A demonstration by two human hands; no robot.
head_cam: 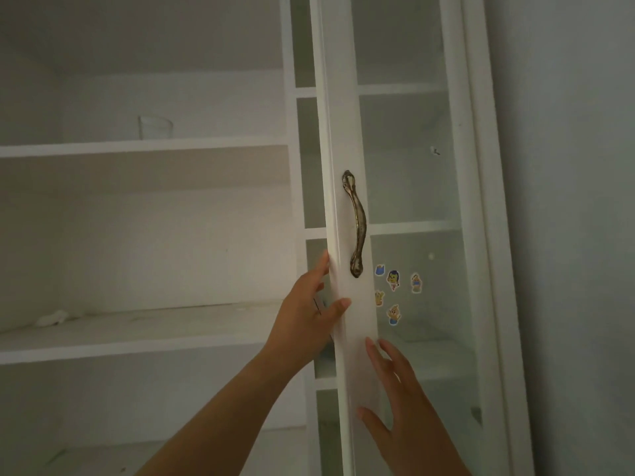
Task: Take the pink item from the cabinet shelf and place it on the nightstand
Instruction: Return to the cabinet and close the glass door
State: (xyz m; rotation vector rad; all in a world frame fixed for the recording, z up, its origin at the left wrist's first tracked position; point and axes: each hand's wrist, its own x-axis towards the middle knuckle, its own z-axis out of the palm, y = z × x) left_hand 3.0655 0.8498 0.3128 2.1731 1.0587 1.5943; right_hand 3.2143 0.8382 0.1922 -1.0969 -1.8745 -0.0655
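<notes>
A white cabinet stands in front of me with its glass door [347, 139] swung partly open. My left hand [305, 317] grips the door's free edge just below the bronze handle [357, 225], thumb on the front and fingers behind. Lower down, my right hand [398, 400] rests flat on the front of the door frame with fingers spread. The open shelves [137, 333] on the left show no pink item; a pale crumpled scrap [51, 318] lies at the far left of the middle shelf.
A clear plastic cup [155, 127] stands on the upper shelf [137, 147]. Several cartoon stickers [393, 293] are stuck on the door glass. A bare grey wall [577, 235] runs along the right of the cabinet.
</notes>
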